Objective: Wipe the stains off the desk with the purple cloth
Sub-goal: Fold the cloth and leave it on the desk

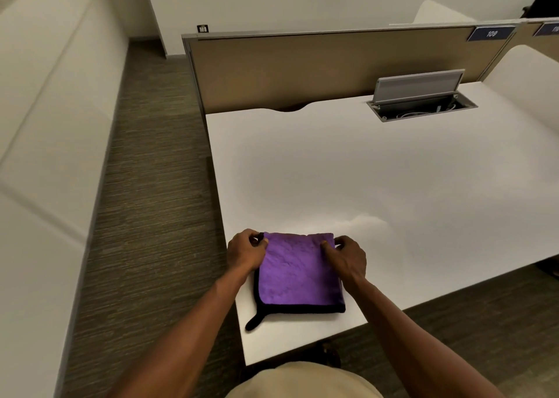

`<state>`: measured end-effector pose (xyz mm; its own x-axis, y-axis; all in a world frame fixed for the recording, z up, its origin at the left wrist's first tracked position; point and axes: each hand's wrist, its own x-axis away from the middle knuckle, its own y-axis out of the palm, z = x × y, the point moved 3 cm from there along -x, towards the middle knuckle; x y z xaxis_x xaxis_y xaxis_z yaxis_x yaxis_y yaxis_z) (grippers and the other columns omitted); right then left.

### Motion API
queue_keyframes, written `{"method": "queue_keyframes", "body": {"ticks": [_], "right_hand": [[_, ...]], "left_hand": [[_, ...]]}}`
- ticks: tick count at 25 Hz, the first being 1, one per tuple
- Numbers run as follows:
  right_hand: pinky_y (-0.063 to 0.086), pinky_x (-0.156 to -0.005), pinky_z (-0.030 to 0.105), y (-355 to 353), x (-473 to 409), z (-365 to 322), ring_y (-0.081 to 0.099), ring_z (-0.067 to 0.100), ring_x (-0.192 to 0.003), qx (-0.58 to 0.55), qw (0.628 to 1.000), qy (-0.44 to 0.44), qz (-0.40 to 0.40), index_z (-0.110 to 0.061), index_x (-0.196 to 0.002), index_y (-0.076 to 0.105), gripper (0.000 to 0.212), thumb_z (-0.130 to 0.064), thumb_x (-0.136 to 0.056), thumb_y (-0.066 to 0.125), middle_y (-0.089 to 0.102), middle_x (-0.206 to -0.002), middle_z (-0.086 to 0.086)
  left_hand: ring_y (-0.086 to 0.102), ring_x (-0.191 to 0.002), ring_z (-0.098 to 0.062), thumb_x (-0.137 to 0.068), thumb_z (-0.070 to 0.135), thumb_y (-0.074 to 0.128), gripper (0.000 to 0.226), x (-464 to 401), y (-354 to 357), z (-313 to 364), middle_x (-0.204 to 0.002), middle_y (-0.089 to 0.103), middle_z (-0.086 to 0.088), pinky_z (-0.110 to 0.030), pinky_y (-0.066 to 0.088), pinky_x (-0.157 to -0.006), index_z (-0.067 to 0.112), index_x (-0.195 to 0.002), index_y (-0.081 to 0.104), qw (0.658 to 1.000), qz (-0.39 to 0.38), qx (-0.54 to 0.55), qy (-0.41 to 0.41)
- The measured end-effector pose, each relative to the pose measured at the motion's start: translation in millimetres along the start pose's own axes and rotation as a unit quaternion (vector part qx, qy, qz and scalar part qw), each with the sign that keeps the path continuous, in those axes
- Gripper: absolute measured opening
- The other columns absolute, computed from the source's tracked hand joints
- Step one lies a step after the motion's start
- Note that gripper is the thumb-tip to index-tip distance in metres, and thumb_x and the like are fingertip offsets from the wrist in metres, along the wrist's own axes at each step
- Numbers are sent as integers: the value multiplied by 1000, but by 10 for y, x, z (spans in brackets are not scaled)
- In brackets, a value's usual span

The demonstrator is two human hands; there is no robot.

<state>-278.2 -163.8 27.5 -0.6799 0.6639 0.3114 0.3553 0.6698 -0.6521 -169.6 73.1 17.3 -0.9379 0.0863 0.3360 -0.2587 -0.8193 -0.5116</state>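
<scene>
A folded purple cloth with a black hem and a black hanging loop lies flat near the front left corner of the white desk. My left hand pinches the cloth's far left corner. My right hand pinches its far right corner, thumb on top of the fabric. A faint greyish smudge shows on the desk just beyond the cloth to the right.
A tan partition panel closes the back of the desk. An open cable box with a raised grey lid sits at the back right. Carpet floor and a white bench lie to the left of the desk edge.
</scene>
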Motion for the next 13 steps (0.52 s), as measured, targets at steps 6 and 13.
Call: {"method": "queue_keyframes", "body": {"ticks": [6, 13], "right_hand": [[49, -65, 28, -74, -12, -4, 66, 18, -81, -60, 998, -12, 18, -23, -91, 63, 18, -36, -89, 74, 69, -88, -6], [50, -77, 33, -81, -25, -13, 65, 20, -83, 39, 999, 12, 29, -24, -104, 55, 43, -59, -85, 72, 65, -78, -10]], "left_hand": [[67, -88, -18, -88, 15, 75, 16, -52, -115, -31, -90, 67, 3, -36, 60, -78, 22, -99, 65, 1000, -9, -4, 5], [65, -98, -19, -90, 28, 74, 34, -69, -139, -25, -110, 71, -4, -36, 57, -88, 16, -121, 67, 999, -34, -37, 17]]}}
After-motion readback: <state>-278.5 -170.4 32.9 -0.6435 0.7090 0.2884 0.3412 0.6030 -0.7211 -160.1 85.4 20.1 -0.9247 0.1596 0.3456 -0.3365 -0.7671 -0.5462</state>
